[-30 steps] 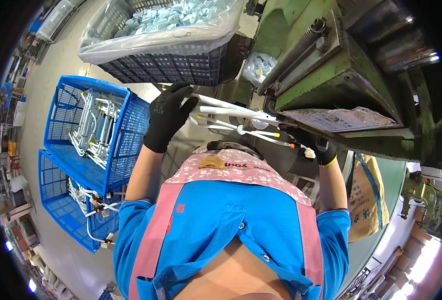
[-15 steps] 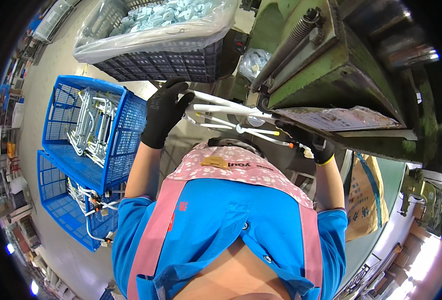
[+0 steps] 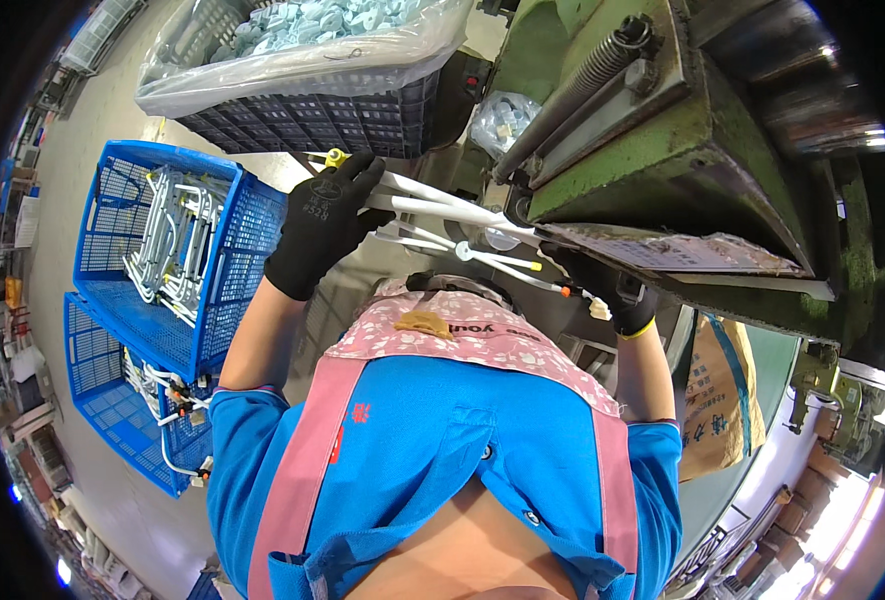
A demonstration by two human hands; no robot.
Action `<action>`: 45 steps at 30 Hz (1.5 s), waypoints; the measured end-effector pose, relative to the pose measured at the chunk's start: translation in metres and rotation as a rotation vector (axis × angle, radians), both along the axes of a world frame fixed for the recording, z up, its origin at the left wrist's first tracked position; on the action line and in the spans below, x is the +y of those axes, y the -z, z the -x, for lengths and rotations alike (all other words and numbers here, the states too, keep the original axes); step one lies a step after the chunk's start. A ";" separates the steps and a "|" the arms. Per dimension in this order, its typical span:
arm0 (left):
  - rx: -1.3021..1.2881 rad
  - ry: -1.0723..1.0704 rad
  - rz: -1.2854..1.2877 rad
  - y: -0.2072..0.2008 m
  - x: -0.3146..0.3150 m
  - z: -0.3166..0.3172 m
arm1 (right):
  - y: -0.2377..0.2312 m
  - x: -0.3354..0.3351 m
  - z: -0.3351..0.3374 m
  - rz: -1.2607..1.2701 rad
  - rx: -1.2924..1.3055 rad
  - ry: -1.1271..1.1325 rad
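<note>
My left hand (image 3: 324,222), in a black glove, is closed around the left end of a white tube frame (image 3: 442,212). A yellow fitting (image 3: 335,158) shows just beyond its fingers. The frame's tubes run right, under the edge of a green machine (image 3: 652,180). My right hand (image 3: 622,290), also gloved, is curled at the tubes' right end, its fingertips partly hidden by shadow and the machine. Below the upper tubes, thinner white rods meet at a round white joint (image 3: 463,251). An orange piece (image 3: 565,291) and a pale fitting (image 3: 598,309) sit near my right hand.
A black crate (image 3: 312,125), lined with clear plastic, holds pale blue parts at the far left. Stacked blue baskets (image 3: 247,270) contain more white tube frames. A clear bag (image 3: 503,122) lies beside the machine's spring (image 3: 607,65). At right stands a brown paper sack (image 3: 717,400).
My left hand has turned slightly and a yellow fitting now shows past its fingers. The frame stays between both hands, and the whole view has shifted a little.
</note>
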State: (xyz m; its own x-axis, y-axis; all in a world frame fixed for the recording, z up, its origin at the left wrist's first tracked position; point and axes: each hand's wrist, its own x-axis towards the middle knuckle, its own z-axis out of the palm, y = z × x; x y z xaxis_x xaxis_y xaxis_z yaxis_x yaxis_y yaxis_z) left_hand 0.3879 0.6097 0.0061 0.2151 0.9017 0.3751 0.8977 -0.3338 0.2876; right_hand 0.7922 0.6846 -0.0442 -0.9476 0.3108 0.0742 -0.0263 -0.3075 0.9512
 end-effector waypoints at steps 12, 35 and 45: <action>0.284 -0.047 0.177 0.006 0.010 -0.013 | -0.030 -0.015 0.031 1.058 0.614 -0.213; 0.515 -0.057 -0.055 0.036 0.007 -0.010 | 0.029 -0.004 0.025 1.740 1.018 -0.240; -0.649 0.046 0.372 0.016 -0.049 -0.052 | 0.010 -0.018 0.032 1.988 1.329 0.066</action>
State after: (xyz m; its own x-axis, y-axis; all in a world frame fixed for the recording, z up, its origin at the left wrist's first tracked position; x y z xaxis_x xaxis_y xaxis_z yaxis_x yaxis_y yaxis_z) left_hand 0.4402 0.5610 -0.0097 0.0946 0.9893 0.1116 0.4965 -0.1440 0.8560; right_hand 0.7605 0.6667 -0.0538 -0.6514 0.7542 0.0827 0.6254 0.5954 -0.5043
